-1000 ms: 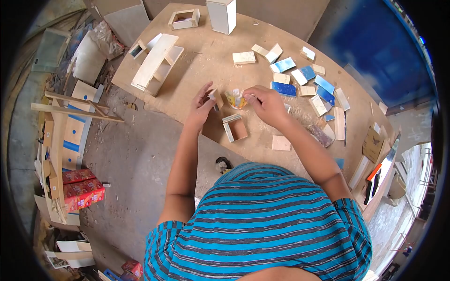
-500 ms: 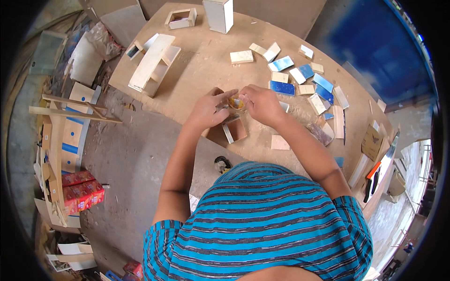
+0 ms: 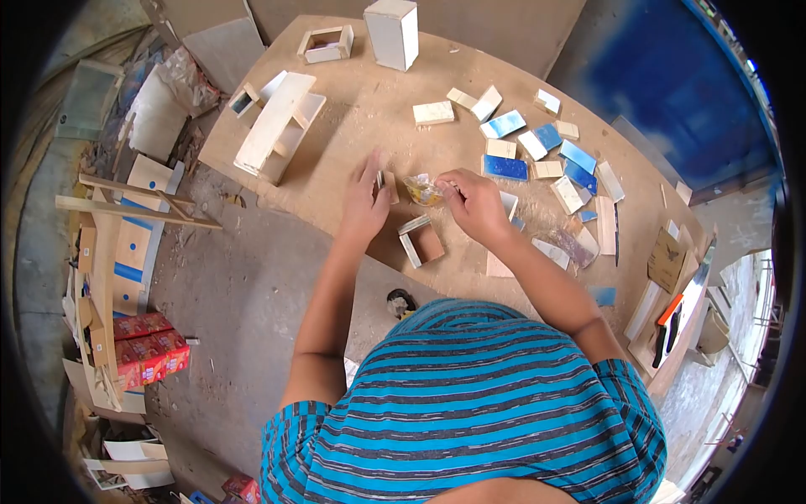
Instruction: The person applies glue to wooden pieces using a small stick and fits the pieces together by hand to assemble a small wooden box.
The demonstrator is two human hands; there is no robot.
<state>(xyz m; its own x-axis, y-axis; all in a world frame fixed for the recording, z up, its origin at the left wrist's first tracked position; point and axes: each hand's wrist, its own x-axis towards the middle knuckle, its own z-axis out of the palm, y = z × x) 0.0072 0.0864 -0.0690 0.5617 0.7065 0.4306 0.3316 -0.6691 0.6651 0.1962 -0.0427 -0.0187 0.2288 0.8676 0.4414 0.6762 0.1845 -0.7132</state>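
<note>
While a yellow-flecked plastic bag [image 3: 421, 191] sits pinched in the right hand [image 3: 475, 207] over the table [image 3: 361, 126], left hand [image 3: 363, 204] at a wooden block [image 3: 387, 186], its grip unclear from here, open box [image 3: 421, 242] nearer the body, blue blocks [image 3: 505, 167] off right

A brown table [image 3: 353, 118], dusted with pale debris, carries an upright white box [image 3: 393, 38] beside a shallow wooden frame [image 3: 328, 55]. A larger shelved wooden piece [image 3: 275, 122] lies near its left edge, a small open box [image 3: 410, 250] towards the front, and blue blocks [image 3: 505, 168] among bare wooden ones [image 3: 433, 112] towards the right.
</note>
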